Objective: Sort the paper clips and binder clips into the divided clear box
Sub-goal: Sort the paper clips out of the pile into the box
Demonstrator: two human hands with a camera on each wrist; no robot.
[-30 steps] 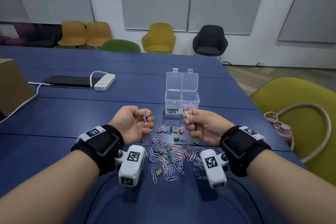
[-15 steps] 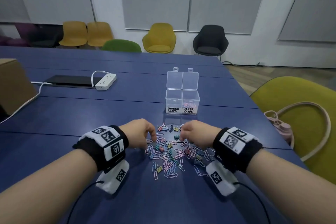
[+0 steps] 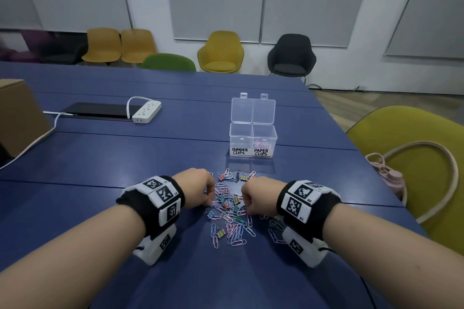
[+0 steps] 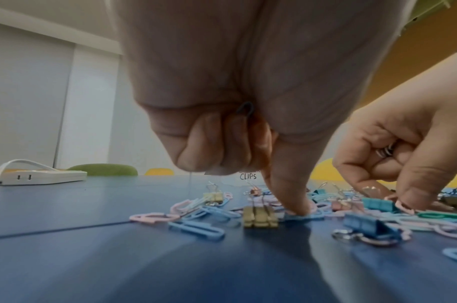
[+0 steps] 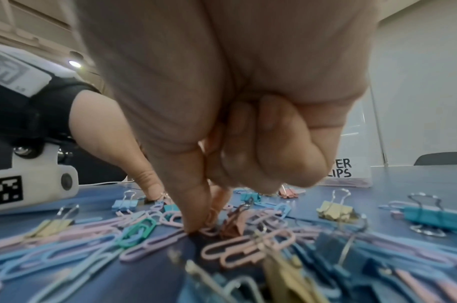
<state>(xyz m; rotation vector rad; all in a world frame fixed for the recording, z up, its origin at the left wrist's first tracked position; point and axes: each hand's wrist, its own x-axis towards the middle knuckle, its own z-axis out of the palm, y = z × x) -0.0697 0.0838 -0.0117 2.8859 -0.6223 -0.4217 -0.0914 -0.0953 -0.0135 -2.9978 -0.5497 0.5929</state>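
A pile of pastel paper clips and small binder clips [image 3: 231, 211] lies on the blue table [image 3: 100, 163]. Behind it stands the divided clear box [image 3: 253, 138], lid up; the side labelled PAPER CLIPS holds pink clips, and the BINDER CLIPS side looks empty. My left hand [image 3: 209, 198] is palm down on the pile's left. A blue paper clip [image 4: 245, 109] is tucked in its curled fingers, and one fingertip [image 4: 297, 203] presses a blue clip. My right hand [image 5: 203, 219] pinches a pink paper clip [image 5: 211, 229] with thumb and forefinger, and something with silver wire [image 4: 385, 152] sits in its curled fingers.
A white power strip [image 3: 147, 114] and a black flat device [image 3: 100, 109] lie at the far left, beside a cardboard box [image 3: 20, 118]. A yellow-green chair [image 3: 414, 148] with a pink bottle [image 3: 394, 180] stands past the table's right edge.
Both hands were raised with palms turned inward, each holding a clip. They have turned palm down and dropped onto the pile, fingertips now among the clips.
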